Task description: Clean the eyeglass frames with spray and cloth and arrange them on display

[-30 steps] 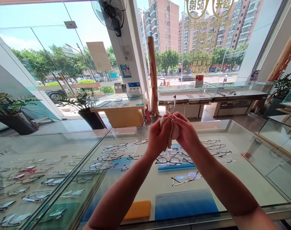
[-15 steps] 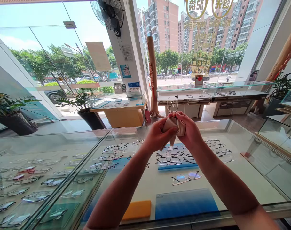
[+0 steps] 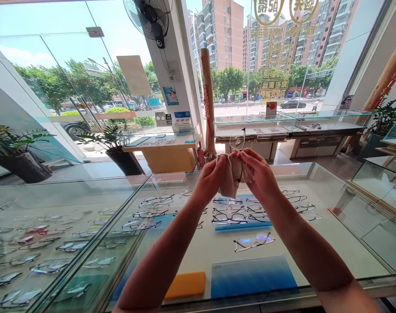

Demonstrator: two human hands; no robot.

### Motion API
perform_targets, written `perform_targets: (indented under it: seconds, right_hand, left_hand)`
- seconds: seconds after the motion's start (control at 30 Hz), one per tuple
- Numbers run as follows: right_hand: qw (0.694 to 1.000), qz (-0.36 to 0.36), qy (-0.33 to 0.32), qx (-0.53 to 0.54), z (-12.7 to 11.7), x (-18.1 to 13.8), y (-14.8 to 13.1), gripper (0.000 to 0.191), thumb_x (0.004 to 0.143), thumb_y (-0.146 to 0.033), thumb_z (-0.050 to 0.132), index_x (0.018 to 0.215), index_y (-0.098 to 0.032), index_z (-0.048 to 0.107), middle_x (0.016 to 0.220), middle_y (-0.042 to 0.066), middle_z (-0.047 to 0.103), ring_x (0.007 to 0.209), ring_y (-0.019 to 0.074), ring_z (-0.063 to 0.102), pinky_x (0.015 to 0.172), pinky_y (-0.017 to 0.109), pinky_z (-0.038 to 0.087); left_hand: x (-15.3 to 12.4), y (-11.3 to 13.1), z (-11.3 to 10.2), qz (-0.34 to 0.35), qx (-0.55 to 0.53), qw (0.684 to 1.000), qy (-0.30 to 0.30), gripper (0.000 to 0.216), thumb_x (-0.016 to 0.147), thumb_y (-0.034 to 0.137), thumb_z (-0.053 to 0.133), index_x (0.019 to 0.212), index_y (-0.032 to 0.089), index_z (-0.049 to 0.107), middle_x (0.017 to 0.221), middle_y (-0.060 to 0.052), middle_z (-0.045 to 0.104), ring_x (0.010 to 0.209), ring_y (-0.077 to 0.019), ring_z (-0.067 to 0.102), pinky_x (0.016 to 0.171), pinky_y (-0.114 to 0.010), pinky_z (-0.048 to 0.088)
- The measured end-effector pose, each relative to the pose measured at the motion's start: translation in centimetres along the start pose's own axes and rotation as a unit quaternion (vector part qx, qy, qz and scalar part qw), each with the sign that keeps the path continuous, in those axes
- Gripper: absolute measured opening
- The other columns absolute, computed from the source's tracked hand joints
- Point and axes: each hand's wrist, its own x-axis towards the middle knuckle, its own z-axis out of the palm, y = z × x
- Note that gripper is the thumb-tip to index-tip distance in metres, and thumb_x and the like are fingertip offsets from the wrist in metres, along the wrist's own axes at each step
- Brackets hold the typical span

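Note:
Both hands are raised together above a glass display counter (image 3: 328,174). My left hand (image 3: 208,179) pinches a beige cleaning cloth (image 3: 229,182) that hangs down between the hands. My right hand (image 3: 260,177) grips a pair of thin-framed glasses (image 3: 237,140); one lens sticks up above my fingers and the other is wrapped in the cloth. Both hands are closed and nearly touch.
Inside the counter lie several rows of glasses (image 3: 229,215), one separate pair (image 3: 253,241), an orange pad (image 3: 186,285) and a blue card (image 3: 253,276). A second case of glasses (image 3: 38,252) adjoins on the left. Potted plants (image 3: 17,152) and further counters (image 3: 289,126) stand by the windows.
The glasses have risen out of the cloth, so one lens now shows above my fingers. The cloth has unbunched and hangs lower. My hands have lifted slightly.

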Motion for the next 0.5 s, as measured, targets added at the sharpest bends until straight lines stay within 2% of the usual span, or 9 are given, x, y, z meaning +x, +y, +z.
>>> perform_targets:
  seconds: [0.13,0.2,0.33,0.5]
  right_hand:
    - [0.999,-0.015,-0.013,-0.042,-1.0,0.4,-1.1,0.018,0.079,-0.043,0.089,0.084,-0.030,0.078,0.095,0.001,0.077,0.101,0.0211,0.070,0.095,0.037,0.056]
    - [0.996,-0.026,-0.029,-0.082,-1.5,0.5,-1.4,0.016,0.080,-0.043,0.087,0.082,-0.029,0.078,0.097,0.002,0.075,0.102,0.0208,0.068,0.097,0.037,0.054]
    - [0.983,-0.024,-0.083,-0.162,-2.1,0.6,-1.7,0.013,0.086,-0.039,0.082,0.079,-0.028,0.079,0.110,0.002,0.073,0.102,0.0199,0.064,0.095,0.037,0.051]
    - [0.963,-0.029,-0.106,-0.245,-2.3,0.5,-1.7,0.016,0.085,-0.039,0.084,0.076,-0.027,0.079,0.115,0.004,0.065,0.108,0.0223,0.062,0.098,0.040,0.051]
  left_hand:
    - [0.7,0.2,-1.7,-0.003,-0.017,0.998,0.065,0.050,0.082,0.067,0.085,0.087,0.017,0.081,0.078,-0.002,0.071,0.081,-0.0140,0.066,0.066,-0.022,0.052]
    - [0.9,0.3,-2.2,-0.006,-0.019,0.997,0.079,0.049,0.084,0.065,0.084,0.087,0.017,0.080,0.082,-0.004,0.073,0.082,-0.0145,0.067,0.066,-0.023,0.053]
    - [0.9,0.9,-2.6,-0.019,-0.021,0.999,0.043,0.055,0.082,0.070,0.083,0.089,0.016,0.081,0.087,-0.006,0.077,0.081,-0.0156,0.070,0.066,-0.025,0.054]
    - [0.8,1.3,-2.6,-0.005,0.007,1.000,0.021,0.057,0.084,0.072,0.081,0.090,0.015,0.082,0.086,-0.006,0.077,0.078,-0.0158,0.069,0.065,-0.025,0.053]
